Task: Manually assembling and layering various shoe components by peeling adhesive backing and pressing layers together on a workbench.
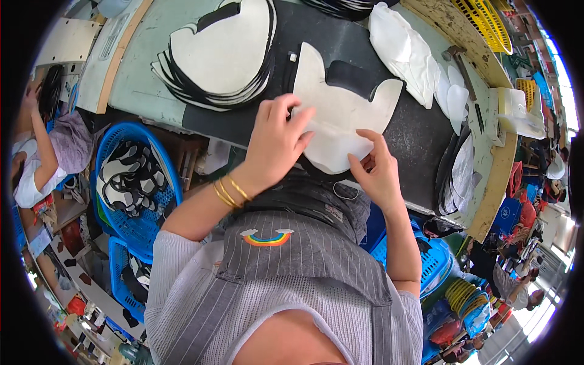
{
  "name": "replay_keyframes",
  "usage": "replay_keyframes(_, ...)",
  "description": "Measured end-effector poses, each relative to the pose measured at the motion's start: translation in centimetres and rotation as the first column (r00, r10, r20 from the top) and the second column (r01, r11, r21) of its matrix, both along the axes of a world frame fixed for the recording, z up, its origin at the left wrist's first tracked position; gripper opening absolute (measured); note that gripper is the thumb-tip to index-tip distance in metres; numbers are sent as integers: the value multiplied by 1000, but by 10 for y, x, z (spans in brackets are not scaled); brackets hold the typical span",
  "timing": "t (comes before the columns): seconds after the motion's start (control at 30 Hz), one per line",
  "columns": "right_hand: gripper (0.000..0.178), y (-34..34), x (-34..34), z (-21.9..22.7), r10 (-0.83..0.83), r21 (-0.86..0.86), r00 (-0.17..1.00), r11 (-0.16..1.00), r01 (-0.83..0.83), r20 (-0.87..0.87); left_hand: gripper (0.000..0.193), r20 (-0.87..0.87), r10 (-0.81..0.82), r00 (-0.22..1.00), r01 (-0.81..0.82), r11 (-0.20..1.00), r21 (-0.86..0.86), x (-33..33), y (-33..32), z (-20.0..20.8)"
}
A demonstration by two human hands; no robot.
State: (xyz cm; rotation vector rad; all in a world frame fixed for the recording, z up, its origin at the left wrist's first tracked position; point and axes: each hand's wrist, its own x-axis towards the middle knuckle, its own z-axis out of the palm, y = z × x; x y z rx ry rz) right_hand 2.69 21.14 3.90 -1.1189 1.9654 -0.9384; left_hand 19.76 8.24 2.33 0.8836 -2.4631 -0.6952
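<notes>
On the black mat in front of me lies a cream shoe upper piece (347, 106) with a dark underside and a deep notch at its far end. A translucent white toe-shaped sheet (334, 149) covers its near, rounded end. My left hand (277, 140) has its fingers bent together on the left edge of the sheet. My right hand (378, 169) pinches the sheet's right edge between thumb and fingers. To the left rests a fanned stack of similar cream upper pieces (222, 55). More white sheets (404, 52) are piled at the far right.
A hammer (465, 73) and thin white pieces (453, 97) lie on the bench's right side. Dark and grey pieces (459, 173) are stacked near its right edge. Blue baskets (131, 228) with cut pieces stand at lower left. A person (39, 161) is at far left.
</notes>
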Motion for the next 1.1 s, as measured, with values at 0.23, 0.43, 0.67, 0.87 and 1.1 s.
replay_keyframes(0.23, 43, 7, -1, -10, -36, -10, 689, 999, 42, -724, 57, 110, -532, 839, 542, 834, -101, 8, 31, -10)
replay_keyframes(0.43, 37, 27, 11, -24, 57, -134, 589, 952, -276, -806, 60, 162, -552, 818, 571, 811, -126, 2, 29, -8)
replay_keyframes(0.67, 16, 38, -44, -10, -164, -376, 913, 926, 12, -374, 67, 255, -523, 813, 567, 810, -150, 6, 28, -11)
replay_keyframes(0.87, 11, 127, -153, -10, -500, -334, 308, 823, 459, -810, 69, 302, -537, 787, 601, 778, -184, 1, 34, 1)
replay_keyframes(1.1, 3, 123, -145, 24, -778, -505, 579, 612, 609, -244, 56, 216, -547, 809, 562, 827, -7, -24, 17, 27)
